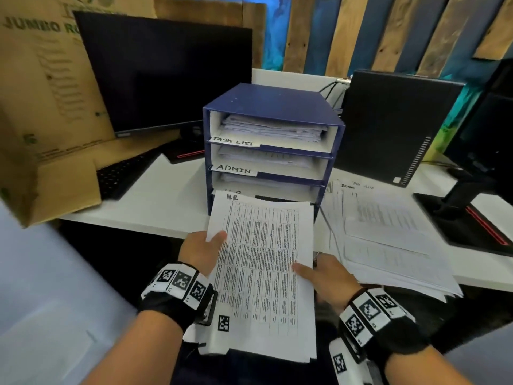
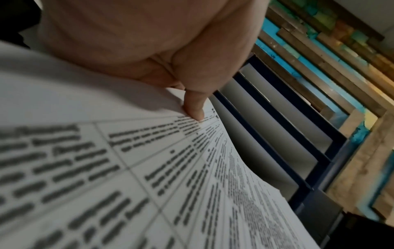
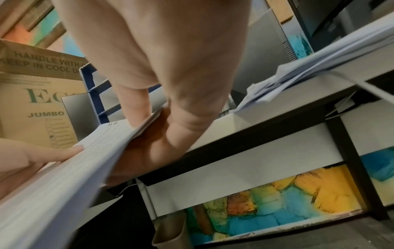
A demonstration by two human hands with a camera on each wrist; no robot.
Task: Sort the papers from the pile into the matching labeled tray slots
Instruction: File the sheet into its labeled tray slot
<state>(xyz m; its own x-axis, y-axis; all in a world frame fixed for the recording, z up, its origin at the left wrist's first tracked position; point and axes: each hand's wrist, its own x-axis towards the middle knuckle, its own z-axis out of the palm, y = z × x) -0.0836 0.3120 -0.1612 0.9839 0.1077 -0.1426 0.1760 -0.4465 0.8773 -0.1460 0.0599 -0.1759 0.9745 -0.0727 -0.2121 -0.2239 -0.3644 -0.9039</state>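
Your fingers are out of sight under the sheaf of papers (image 1: 263,268) in the head view; only the two thumbs show on top. The print on the page is too blurred to read, apart from a handwritten "H.R" at the far left corner. The bottom label on the blue tray (image 1: 277,107) is mostly covered by that same far edge, while "TASK LIST" and "ADMIN" read clearly on the slots above.

You hold the sheaf lengthwise, long axis running straight away from you, far end pointing into the lowest slot and near end hanging off the white desk (image 1: 166,201) toward your body.

Your left hand (image 1: 202,251) pinches the left edge, thumb pressed on top. Your right hand (image 1: 327,276) grips the right edge; the right wrist view shows what the head view cannot: fingers curled beneath the sheaf (image 3: 89,160), thumb above. The left wrist view shows the left thumb (image 2: 194,107) on the print with the tray slots just beyond.

The loose pile (image 1: 388,237) lies on the desk to your right, beside the tray, overhanging the desk's near edge.
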